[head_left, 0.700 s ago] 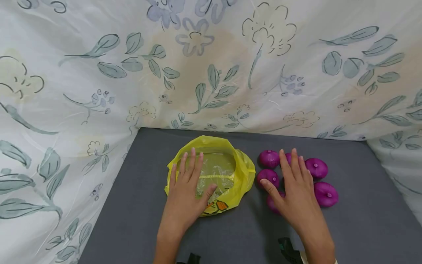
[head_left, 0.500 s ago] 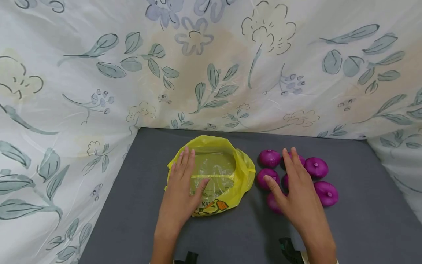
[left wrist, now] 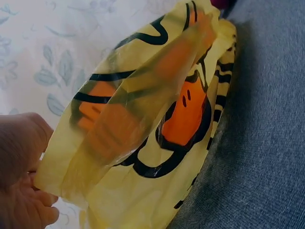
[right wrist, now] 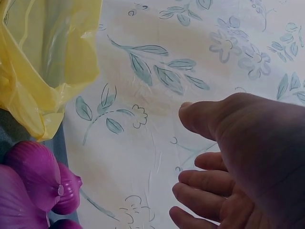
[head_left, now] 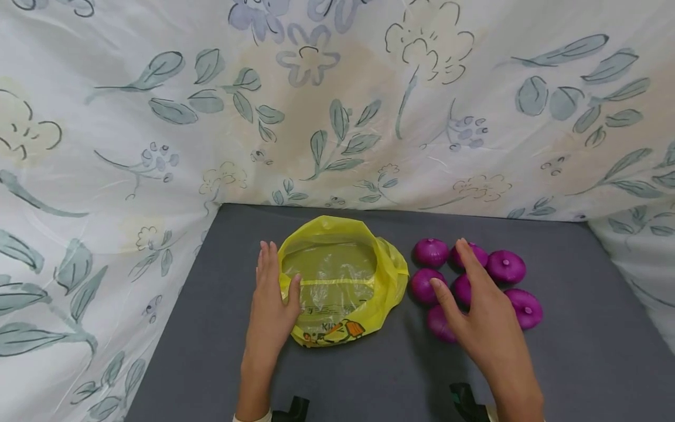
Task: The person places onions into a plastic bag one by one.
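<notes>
Left hand [head_left: 271, 299]: at centre-left of the head view, it pinches the left rim of the bag [head_left: 343, 281] between thumb and fingers. Right hand [head_left: 482, 310]: released, fingers extended, hovering over 6 onions [head_left: 506, 266] at centre-right. Bag lies open on the table [head_left: 580, 363], just left of the onions. Risk: the thin rim may slip from the pinch and the mouth collapse; round onions may roll if nudged.

Open yellow plastic bag [head_left: 343, 281] flat on grey table, purple onions [head_left: 471, 281] beside.
</notes>
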### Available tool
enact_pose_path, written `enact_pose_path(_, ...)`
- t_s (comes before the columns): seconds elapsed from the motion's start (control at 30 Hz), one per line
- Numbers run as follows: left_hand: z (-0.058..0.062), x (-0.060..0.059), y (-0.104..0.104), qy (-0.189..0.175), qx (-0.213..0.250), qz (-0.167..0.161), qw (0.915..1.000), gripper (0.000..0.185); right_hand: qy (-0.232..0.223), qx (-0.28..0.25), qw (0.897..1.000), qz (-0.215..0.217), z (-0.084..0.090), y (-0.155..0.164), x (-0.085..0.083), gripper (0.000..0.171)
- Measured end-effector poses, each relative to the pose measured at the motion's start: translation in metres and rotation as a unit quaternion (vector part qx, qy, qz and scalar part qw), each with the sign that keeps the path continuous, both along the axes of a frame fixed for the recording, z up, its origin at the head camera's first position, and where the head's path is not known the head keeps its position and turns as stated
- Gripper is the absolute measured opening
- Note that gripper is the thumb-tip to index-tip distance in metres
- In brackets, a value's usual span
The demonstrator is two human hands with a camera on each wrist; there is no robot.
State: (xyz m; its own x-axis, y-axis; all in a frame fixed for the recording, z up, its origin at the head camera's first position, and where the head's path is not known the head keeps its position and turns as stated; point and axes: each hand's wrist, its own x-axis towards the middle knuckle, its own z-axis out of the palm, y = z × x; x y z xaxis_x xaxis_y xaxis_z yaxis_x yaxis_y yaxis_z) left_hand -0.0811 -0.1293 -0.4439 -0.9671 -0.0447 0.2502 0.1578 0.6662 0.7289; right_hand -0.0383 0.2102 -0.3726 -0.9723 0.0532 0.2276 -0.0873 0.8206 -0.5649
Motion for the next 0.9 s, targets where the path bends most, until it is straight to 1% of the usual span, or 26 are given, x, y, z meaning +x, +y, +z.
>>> enact_pose_path(0.13, -0.004, -0.001, -0.001, -0.024, 0.012, 0.005, 0.9996, 0.080, 0.004, 0.001, 1.000, -0.005, -0.002, 0.001, 0.000, 0.083)
enact_pose_path(0.27, -0.005, -0.002, -0.001, -0.041, 0.025, 0.005, 0.9988, 0.076, 0.020, -0.004, 1.000, -0.011, -0.003, 0.004, 0.001, 0.081)
enact_pose_path(0.4, -0.005, -0.002, -0.002, -0.047, 0.038, 0.001, 0.9982, 0.077, 0.039, -0.007, 0.999, -0.014, -0.003, 0.009, -0.001, 0.081)
enact_pose_path(0.5, -0.005, -0.002, -0.002, -0.051, 0.047, -0.003, 0.9976, 0.081, 0.049, -0.004, 0.998, -0.027, -0.004, 0.016, 0.000, 0.082)
enact_pose_path(0.7, -0.002, -0.002, 0.000, -0.063, 0.065, -0.002, 0.9959, 0.085, 0.052, 0.000, 0.995, -0.082, -0.008, 0.037, 0.005, 0.076)
enact_pose_path(0.9, -0.001, -0.002, -0.001, -0.069, 0.094, 0.002, 0.9932, 0.086, 0.037, -0.010, 0.990, -0.137, -0.017, 0.061, 0.015, 0.074)
